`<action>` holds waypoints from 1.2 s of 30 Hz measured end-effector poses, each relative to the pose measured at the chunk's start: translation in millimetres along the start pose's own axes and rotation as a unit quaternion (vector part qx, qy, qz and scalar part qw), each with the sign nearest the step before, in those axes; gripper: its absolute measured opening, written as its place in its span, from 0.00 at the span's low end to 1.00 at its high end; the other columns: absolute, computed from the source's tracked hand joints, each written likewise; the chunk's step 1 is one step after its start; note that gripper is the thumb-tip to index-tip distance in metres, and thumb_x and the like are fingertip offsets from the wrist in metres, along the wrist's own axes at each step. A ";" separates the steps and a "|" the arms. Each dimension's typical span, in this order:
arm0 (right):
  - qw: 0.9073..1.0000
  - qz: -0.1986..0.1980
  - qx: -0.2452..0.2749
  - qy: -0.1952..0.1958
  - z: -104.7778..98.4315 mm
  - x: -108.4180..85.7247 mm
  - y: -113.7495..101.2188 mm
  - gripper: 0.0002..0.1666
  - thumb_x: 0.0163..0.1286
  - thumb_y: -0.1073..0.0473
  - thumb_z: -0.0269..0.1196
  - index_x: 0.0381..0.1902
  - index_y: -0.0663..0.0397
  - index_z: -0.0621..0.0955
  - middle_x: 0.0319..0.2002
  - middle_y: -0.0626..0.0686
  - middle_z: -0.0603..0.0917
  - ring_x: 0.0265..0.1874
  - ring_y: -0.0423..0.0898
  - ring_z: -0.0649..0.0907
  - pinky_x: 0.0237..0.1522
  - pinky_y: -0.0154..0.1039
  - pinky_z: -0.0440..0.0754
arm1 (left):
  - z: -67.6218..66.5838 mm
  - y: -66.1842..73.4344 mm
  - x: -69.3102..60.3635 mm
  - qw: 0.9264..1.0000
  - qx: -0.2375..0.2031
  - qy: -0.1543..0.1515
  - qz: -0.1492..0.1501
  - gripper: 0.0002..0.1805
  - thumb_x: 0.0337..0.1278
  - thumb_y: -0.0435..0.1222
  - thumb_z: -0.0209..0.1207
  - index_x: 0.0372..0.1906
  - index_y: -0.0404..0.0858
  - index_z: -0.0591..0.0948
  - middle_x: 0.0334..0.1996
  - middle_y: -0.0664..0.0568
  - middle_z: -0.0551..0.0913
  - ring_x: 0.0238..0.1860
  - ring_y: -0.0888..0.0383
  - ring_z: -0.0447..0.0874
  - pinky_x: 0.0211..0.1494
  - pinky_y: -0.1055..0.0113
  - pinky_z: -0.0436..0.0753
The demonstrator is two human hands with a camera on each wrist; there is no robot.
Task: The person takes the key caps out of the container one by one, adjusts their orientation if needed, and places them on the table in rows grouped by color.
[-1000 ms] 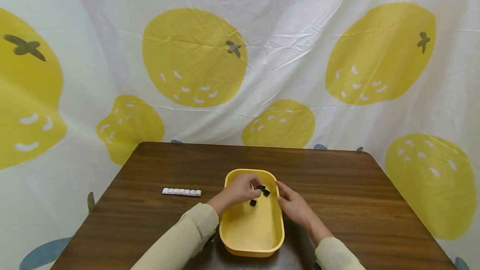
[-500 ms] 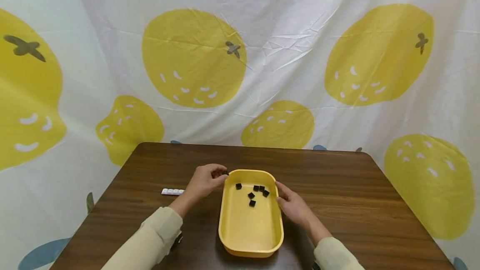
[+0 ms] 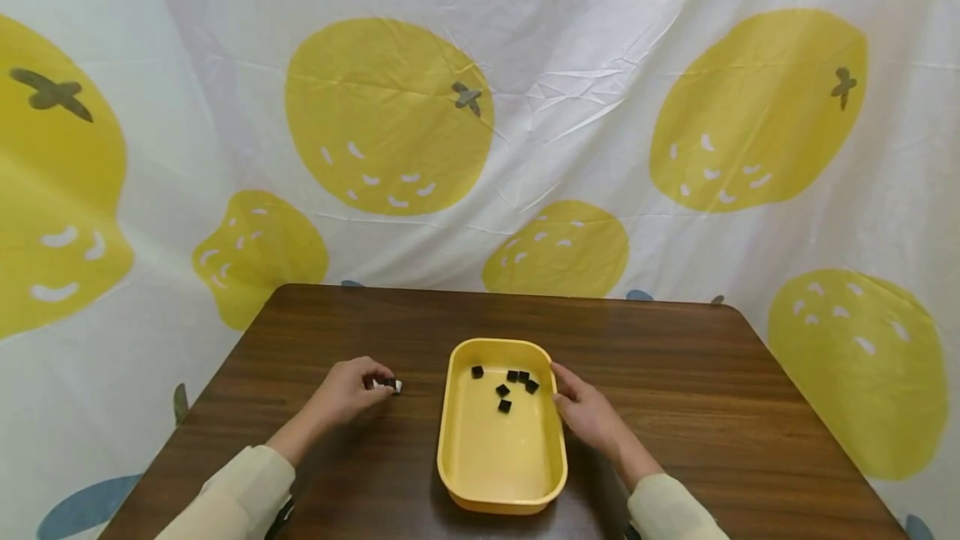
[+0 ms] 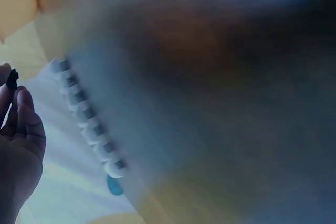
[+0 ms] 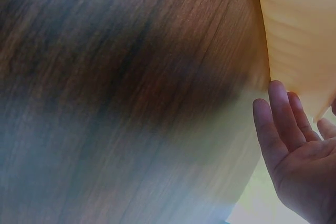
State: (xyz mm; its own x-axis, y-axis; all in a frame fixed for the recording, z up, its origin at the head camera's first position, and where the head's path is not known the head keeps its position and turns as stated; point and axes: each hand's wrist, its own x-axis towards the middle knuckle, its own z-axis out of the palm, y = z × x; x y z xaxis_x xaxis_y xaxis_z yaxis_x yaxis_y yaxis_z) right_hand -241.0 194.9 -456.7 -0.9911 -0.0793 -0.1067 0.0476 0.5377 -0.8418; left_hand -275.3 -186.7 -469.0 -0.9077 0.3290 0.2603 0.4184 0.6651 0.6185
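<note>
Left hand (image 3: 347,392) pinching, right hand (image 3: 589,417) straight-fingered

Table (image 3: 697,407): dark brown wood grain, its streaks running mostly from 9 to 3 o'clock in the head view.
Far edge: straight across 12 o'clock, with rounded corners at 10 and 2 o'clock; the sides spread toward 8 and 4.
Tray (image 3: 504,461): yellow, open-topped, round-cornered, resting upright near the middle of the visible top, longer sides running from 12 to 6 o'clock.
Keys (image 4: 94,131): seven, white with dark marks, side by side in one straight row, between 9 and 10 o'clock of the tray and apart from it.
Row in view: mostly hidden from the head, its 3 o'clock end showing; slanting from 11 to 5 o'clock at the left wrist.
</note>
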 end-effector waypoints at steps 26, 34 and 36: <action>1.000 0.002 -0.001 0.001 0.0 -1.9 -0.9 0.32 0.76 0.62 0.53 0.75 0.52 0.64 0.54 0.62 0.81 0.39 0.49 0.82 0.33 0.46 0.81 | 16.4 -15.6 -18.8 0.991 -0.001 -0.100 0.090 0.07 0.46 0.30 0.72 0.32 0.39 0.86 0.24 0.64 0.81 0.28 0.69 0.75 0.32 0.69 0.76; 1.000 0.003 -0.003 0.003 0.2 -1.9 -1.1 0.31 0.76 0.62 0.53 0.75 0.52 0.64 0.52 0.61 0.81 0.34 0.48 0.81 0.31 0.44 0.80 | 14.9 -15.8 -20.1 0.990 0.012 -0.102 0.092 0.08 0.45 0.30 0.72 0.33 0.38 0.86 0.24 0.65 0.80 0.28 0.69 0.74 0.32 0.69 0.75; 1.000 0.003 -0.003 0.002 0.2 -1.9 -1.3 0.32 0.76 0.62 0.53 0.76 0.52 0.64 0.52 0.61 0.81 0.33 0.48 0.80 0.30 0.44 0.79 | 14.7 -16.1 -20.5 0.991 0.011 -0.102 0.091 0.08 0.45 0.30 0.72 0.34 0.38 0.86 0.25 0.64 0.80 0.28 0.69 0.74 0.32 0.69 0.75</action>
State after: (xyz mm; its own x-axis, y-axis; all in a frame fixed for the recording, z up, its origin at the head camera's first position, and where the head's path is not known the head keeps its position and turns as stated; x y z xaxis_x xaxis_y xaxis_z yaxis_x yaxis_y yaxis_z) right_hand -239.1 194.2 -455.4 -0.9913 -0.0720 -0.1101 0.0535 0.5438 -0.8375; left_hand -262.9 -194.3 -495.2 -0.7934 0.5717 0.2089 0.5767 0.5965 0.5582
